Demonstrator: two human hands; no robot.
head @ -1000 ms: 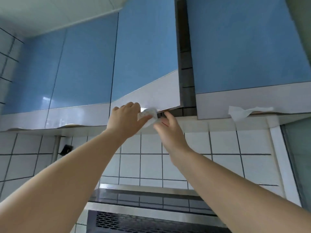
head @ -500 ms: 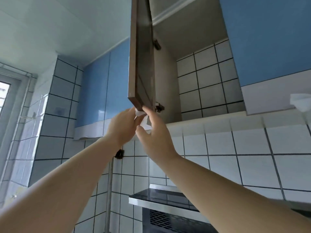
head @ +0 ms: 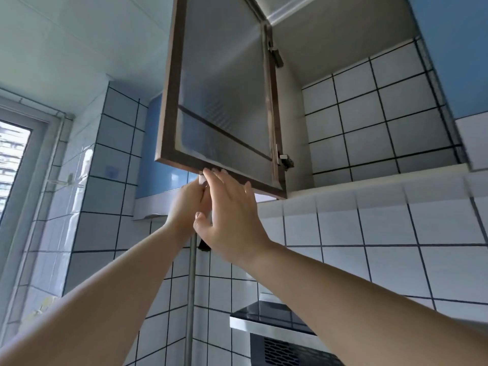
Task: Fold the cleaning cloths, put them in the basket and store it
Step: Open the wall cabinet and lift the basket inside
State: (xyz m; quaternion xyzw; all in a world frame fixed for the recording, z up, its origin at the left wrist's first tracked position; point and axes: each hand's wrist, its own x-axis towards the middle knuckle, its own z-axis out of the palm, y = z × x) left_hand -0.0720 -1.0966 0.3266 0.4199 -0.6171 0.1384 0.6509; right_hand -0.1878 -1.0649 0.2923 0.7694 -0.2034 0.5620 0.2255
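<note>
An upper cabinet door [head: 224,96] stands swung wide, its brown-framed inner face toward me. Behind it the cabinet interior [head: 369,122] shows a white tiled back wall and nothing stored inside. My left hand [head: 184,204] is raised under the door's bottom edge, pinching a small white tab [head: 202,179] fixed there. My right hand [head: 232,220] is beside it, fingers spread, fingertips touching the same bottom edge. No cloths and no basket are in view.
Blue cabinet fronts flank the open one at left [head: 169,178] and right [head: 459,48]. A range hood [head: 266,318] juts out below right. A vertical metal pipe [head: 191,299] runs down the tiled corner. A window [head: 13,165] is at far left.
The door has swung from nearly shut to fully wide, with both hands following its bottom edge leftward. My view has turned left and up.
</note>
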